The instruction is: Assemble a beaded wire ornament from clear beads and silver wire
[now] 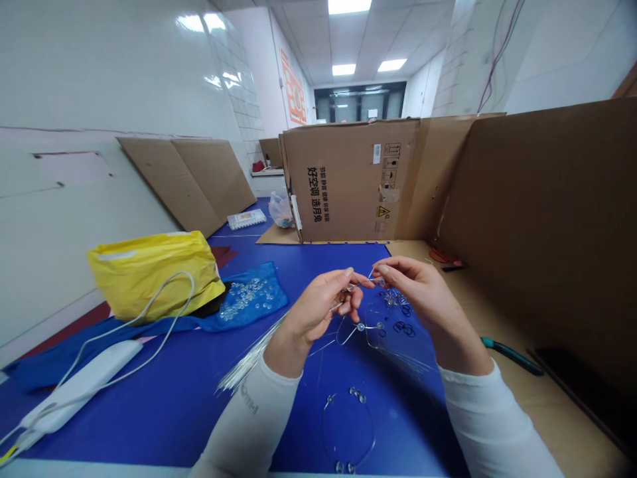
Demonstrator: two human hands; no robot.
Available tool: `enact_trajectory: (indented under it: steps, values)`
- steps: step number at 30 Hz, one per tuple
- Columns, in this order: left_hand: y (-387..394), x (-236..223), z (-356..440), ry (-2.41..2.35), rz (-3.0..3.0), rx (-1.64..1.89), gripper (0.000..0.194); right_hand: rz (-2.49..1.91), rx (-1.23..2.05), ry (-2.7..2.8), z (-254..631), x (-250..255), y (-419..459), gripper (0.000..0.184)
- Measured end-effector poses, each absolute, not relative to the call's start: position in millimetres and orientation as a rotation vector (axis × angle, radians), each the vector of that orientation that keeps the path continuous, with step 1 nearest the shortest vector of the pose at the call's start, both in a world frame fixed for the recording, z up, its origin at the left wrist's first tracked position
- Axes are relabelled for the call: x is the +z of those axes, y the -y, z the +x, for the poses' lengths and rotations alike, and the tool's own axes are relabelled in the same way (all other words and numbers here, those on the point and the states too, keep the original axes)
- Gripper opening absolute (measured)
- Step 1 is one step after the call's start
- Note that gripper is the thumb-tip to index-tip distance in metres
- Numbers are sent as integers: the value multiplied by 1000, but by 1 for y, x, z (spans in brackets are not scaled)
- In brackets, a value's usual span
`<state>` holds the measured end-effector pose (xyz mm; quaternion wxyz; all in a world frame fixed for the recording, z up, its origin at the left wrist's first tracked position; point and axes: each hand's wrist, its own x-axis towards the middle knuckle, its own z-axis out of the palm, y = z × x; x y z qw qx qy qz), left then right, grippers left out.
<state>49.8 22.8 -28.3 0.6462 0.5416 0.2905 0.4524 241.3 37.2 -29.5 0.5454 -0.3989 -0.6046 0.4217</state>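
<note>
Over the blue table, my left hand (331,299) is closed around a clear strand with clear beads (350,288) among its fingers. Close beside it, my right hand (411,282) pinches the thin strand (371,273) between thumb and fingertips, with a clear bead (381,283) just under them. A loop of clear cord with a bead (361,326) hangs or lies below the hands. Nearer to me lies a loose ring of clear cord (373,435) with several clear beads on it. Black rings (404,328) and more beads (395,297) lie behind and below my right hand.
A bundle of clear strands (249,358) lies beside my left forearm. Further left are beads on blue cloth (253,296), a yellow bag (156,275) and a white power strip (82,385) with its cable. Cardboard walls (348,179) stand behind; teal-handled pliers (512,355) lie right.
</note>
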Motion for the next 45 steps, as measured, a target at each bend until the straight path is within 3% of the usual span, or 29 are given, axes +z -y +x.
enact_trajectory:
  steps: [6,13,20,27,31,38,45]
  values:
    - [-23,-30,52,-657,1232,1012,43,-895,1021,1429,241,-29,-36,24]
    - [-24,-30,49,-644,1218,1045,40,-911,1058,1359,247,-33,-39,45]
    - [-25,-29,47,-662,1170,1095,37,-950,963,1376,251,-33,-39,50]
    - [-28,-28,45,-637,1074,1174,37,-969,888,1333,253,-31,-38,40]
    - [-29,-25,45,-603,953,1273,38,-998,661,1300,251,-25,-22,29]
    - [-29,-19,42,-606,817,1366,44,-954,442,1781,222,-19,36,23]
    - [-25,-14,41,-531,739,1437,46,-930,286,2187,199,-29,51,36]
